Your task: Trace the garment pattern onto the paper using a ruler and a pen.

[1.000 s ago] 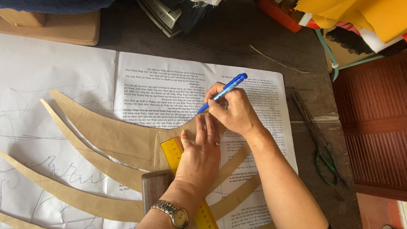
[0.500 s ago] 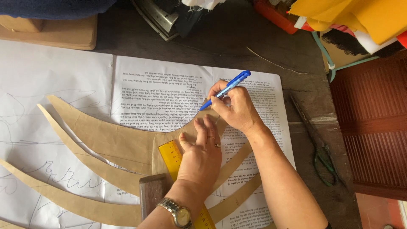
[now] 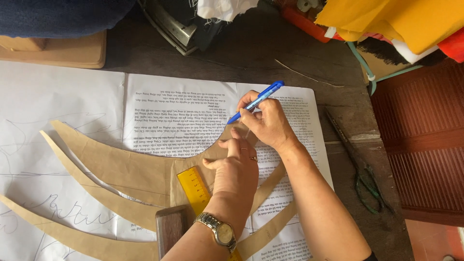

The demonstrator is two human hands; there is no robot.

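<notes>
My right hand (image 3: 266,123) grips a blue pen (image 3: 256,101), its tip down at the upper edge of a curved brown paper pattern (image 3: 121,166). My left hand (image 3: 237,166), with a ring and a metal wristwatch, lies flat on that pattern just below the pen. A yellow ruler (image 3: 195,186) runs under my left forearm. The pattern rests on a printed newspaper sheet (image 3: 179,113) spread over white paper (image 3: 48,101) on a dark wooden table.
More curved brown strips (image 3: 82,186) fan out to the lower left. A small wooden block (image 3: 169,227) sits by the ruler. Dark scissors (image 3: 360,169) lie at the right. An iron (image 3: 174,24), a wooden board (image 3: 63,50) and yellow fabric (image 3: 396,19) line the far edge.
The view has shifted slightly. My right hand and the pen have edged a little along the pattern's upper edge; my left hand stays pressed flat on the pattern.
</notes>
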